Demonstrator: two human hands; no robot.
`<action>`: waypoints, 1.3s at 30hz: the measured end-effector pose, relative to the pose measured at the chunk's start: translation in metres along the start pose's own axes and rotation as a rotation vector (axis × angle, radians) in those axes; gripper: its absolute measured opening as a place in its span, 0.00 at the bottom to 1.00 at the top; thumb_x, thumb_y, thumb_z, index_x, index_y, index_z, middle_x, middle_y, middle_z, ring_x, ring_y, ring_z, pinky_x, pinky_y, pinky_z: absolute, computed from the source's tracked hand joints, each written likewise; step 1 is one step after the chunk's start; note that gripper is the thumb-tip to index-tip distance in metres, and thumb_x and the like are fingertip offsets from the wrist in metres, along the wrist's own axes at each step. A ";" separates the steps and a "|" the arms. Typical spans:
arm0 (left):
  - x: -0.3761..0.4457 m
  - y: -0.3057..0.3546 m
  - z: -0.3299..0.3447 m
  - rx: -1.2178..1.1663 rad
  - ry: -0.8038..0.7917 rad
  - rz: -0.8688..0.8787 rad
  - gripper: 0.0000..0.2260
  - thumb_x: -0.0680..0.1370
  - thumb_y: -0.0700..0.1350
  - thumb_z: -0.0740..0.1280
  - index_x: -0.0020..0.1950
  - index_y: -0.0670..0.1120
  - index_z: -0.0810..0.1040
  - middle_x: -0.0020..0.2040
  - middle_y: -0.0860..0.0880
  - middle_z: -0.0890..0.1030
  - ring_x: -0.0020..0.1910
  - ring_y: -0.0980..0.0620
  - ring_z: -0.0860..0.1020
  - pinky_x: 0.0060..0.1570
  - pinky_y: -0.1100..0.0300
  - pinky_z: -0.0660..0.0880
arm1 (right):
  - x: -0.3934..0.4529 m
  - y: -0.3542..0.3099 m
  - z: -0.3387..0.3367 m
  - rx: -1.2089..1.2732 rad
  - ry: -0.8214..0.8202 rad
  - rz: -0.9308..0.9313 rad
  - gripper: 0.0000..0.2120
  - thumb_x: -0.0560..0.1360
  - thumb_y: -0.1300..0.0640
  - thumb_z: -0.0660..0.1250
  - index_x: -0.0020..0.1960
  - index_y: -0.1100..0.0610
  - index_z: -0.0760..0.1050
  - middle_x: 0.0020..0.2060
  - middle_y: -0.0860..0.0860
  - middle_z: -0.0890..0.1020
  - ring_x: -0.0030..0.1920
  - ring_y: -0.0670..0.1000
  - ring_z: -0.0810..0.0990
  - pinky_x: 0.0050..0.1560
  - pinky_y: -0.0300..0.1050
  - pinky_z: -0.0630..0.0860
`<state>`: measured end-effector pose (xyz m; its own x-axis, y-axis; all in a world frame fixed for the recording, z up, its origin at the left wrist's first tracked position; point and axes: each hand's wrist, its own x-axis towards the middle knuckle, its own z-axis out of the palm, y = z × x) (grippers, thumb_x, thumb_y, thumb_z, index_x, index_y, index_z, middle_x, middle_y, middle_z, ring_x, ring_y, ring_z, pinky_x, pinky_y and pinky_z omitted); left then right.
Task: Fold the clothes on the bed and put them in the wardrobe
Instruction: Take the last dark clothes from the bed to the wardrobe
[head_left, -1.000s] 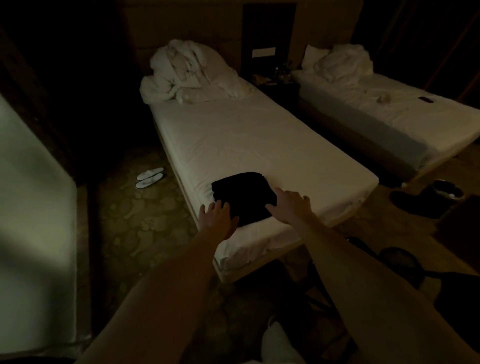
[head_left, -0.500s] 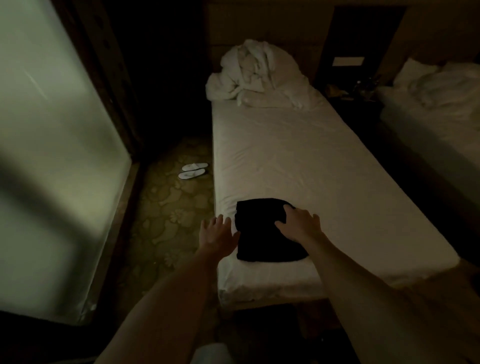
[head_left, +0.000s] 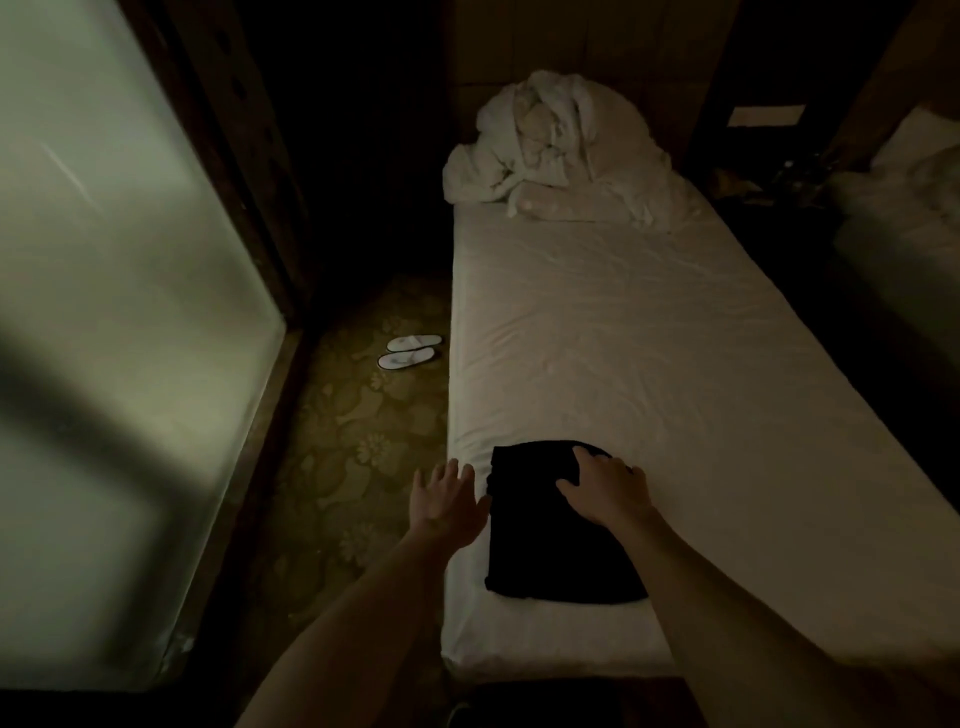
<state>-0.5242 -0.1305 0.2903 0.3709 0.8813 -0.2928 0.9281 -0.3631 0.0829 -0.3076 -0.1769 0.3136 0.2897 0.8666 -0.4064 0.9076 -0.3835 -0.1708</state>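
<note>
Right hand (head_left: 605, 488) rests flat on folded black garment (head_left: 550, 545), fingers spread.

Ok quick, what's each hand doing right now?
Left hand: open, holding nothing, beside the black folded garment.
Right hand: open, resting flat on the garment.

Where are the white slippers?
In the head view, the white slippers lie side by side on the patterned carpet, left of the bed about halfway along it, well beyond the left hand.
</note>
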 end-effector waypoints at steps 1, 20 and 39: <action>0.009 0.001 0.000 0.001 -0.002 0.003 0.27 0.79 0.63 0.52 0.73 0.49 0.64 0.74 0.47 0.66 0.71 0.45 0.66 0.72 0.43 0.58 | 0.008 0.002 -0.001 0.002 -0.005 0.004 0.31 0.78 0.38 0.55 0.76 0.50 0.57 0.69 0.54 0.71 0.68 0.58 0.69 0.69 0.59 0.62; 0.135 0.058 0.060 -0.127 -0.239 -0.222 0.29 0.79 0.64 0.52 0.77 0.51 0.57 0.76 0.48 0.62 0.70 0.40 0.65 0.67 0.46 0.62 | 0.170 0.093 0.033 0.219 -0.176 0.073 0.36 0.75 0.38 0.60 0.78 0.49 0.53 0.73 0.53 0.66 0.71 0.58 0.67 0.69 0.59 0.66; 0.216 0.068 0.213 -0.459 -0.523 -0.529 0.52 0.65 0.73 0.65 0.77 0.47 0.48 0.69 0.45 0.70 0.64 0.43 0.72 0.62 0.46 0.71 | 0.243 0.199 0.210 0.961 -0.413 0.532 0.61 0.64 0.40 0.78 0.78 0.65 0.44 0.75 0.61 0.60 0.73 0.60 0.65 0.71 0.49 0.65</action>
<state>-0.3885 -0.0295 0.0294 -0.0710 0.6067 -0.7917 0.9377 0.3112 0.1544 -0.1203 -0.1099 -0.0078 0.2825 0.4226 -0.8612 0.0482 -0.9028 -0.4273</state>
